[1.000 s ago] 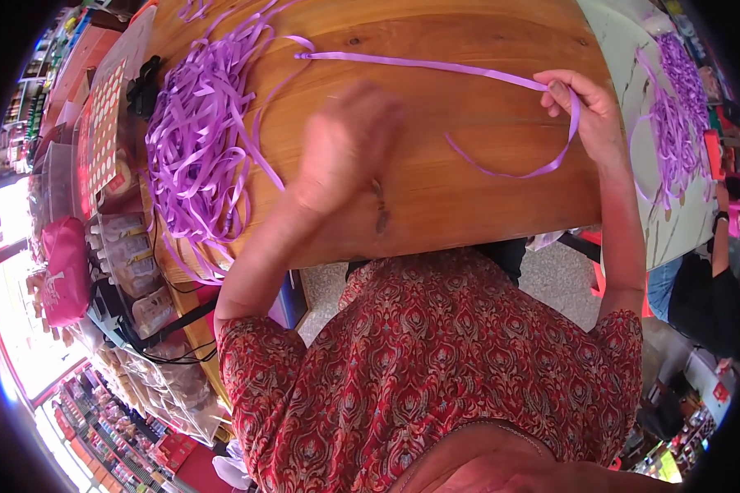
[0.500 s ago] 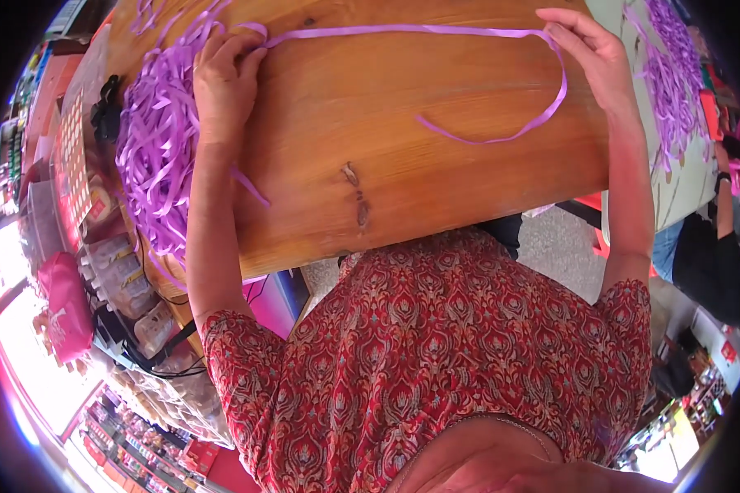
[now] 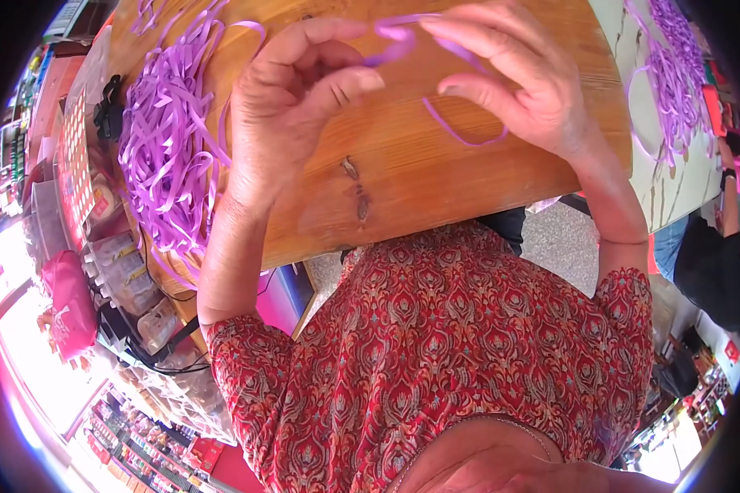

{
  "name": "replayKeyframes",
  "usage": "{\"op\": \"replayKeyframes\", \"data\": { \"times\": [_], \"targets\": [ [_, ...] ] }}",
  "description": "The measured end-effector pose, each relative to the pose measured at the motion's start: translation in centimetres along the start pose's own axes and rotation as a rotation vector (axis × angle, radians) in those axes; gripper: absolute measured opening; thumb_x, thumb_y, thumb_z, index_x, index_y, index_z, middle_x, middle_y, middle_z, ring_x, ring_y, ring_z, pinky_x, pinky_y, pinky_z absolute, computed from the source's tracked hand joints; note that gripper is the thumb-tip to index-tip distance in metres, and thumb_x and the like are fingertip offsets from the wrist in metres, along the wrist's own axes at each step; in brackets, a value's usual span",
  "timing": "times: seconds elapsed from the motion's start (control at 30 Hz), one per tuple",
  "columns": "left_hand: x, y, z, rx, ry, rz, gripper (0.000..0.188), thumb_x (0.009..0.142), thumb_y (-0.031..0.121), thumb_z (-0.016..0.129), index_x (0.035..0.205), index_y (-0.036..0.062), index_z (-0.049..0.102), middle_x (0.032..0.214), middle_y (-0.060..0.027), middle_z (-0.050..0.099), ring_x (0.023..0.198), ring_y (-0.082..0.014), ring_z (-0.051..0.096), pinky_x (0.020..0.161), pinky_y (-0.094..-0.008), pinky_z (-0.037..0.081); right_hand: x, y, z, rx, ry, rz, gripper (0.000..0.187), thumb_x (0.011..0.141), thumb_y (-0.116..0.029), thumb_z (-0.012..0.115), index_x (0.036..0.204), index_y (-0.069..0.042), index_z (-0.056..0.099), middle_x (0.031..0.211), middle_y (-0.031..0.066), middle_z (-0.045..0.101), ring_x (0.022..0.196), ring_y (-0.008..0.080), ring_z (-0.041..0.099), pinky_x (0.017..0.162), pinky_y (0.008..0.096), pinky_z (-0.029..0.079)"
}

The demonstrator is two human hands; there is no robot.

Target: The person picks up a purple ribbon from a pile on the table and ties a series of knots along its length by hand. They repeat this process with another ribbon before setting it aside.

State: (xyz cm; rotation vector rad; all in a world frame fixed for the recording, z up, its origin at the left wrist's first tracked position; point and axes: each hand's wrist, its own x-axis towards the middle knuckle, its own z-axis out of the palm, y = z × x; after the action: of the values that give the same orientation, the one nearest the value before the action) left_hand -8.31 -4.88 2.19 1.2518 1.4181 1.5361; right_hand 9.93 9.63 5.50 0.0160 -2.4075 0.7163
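Above the wooden table (image 3: pixel 321 218), a narrow purple ribbon (image 3: pixel 399 41) runs between my two hands in a small, blurred loop. My left hand (image 3: pixel 284 103), its fingers curled and thumb forward, grips the ribbon near its fingertips. Facing it is my right hand (image 3: pixel 522 78), with ribbon at its fingertips and thumb held apart from the fingers; the exact grip is smeared by motion. From behind the right hand, the ribbon's loose tail curves down over the tabletop. Left of my left forearm lies a large tangled heap of purple ribbon strips (image 3: pixel 168 148).
A second pile of purple ribbons (image 3: pixel 674 78) lies on the pale table (image 3: pixel 645 181) to the right. Past it, a person in black clothing (image 3: pixel 707 267) is partly visible. At the left are a pink pouch (image 3: pixel 70 300), clear packages (image 3: pixel 123 271) and dark cables (image 3: pixel 168 370).
My left hand has left the ribbon heap and moved right and nearer. My right hand has moved left toward it. The stretched ribbon is now a small loop between them.
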Motion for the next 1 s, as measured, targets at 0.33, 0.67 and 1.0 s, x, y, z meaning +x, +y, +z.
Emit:
{"op": "replayKeyframes", "data": {
  "times": [0.33, 0.67, 1.0],
  "targets": [
    [-1.1, 1.4, 1.5, -0.238, -0.085, -0.025, 0.057, 0.077, -0.005, 0.07, 0.128, -0.0004, 0.043, 0.089, -0.0094, 0.064, 0.079, -0.0142, 0.062, 0.075, -0.024, 0.051, 0.2, -1.4, 0.4, 0.106, 0.04, -0.09, 0.029, 0.074, -0.006, 0.075, 0.101, -0.004, 0.068, 0.09, 0.0077, 0.064, 0.076, 0.0221, 0.06, 0.071, 0.0323, 0.046],
    [-1.8, 0.9, 2.2, -0.088, -0.032, 0.114, 0.048, 0.075, -0.011, 0.068, 0.119, 0.0007, 0.053, 0.094, -0.0047, 0.061, 0.089, -0.012, 0.059, 0.08, -0.0252, 0.049, -0.7, 0.5, 3.3, 0.325, 0.058, -0.003, 0.024, 0.076, 0.006, 0.068, 0.099, 0.002, 0.065, 0.093, 0.0102, 0.064, 0.083, 0.0193, 0.062, 0.07, 0.0265, 0.049],
    [-1.9, 0.7, 2.6, 0.085, 0.123, 0.123, 0.023, 0.076, -0.006, 0.07, 0.097, 0.0012, 0.064, 0.088, -0.0023, 0.062, 0.08, -0.0089, 0.056, 0.073, -0.0215, 0.046, -0.7, -0.5, 3.3, 0.542, 0.178, 0.188, 0.022, 0.076, -0.004, 0.07, 0.098, -0.004, 0.067, 0.091, 0.006, 0.065, 0.082, 0.0218, 0.062, 0.073, 0.0325, 0.05]
  ]
}}
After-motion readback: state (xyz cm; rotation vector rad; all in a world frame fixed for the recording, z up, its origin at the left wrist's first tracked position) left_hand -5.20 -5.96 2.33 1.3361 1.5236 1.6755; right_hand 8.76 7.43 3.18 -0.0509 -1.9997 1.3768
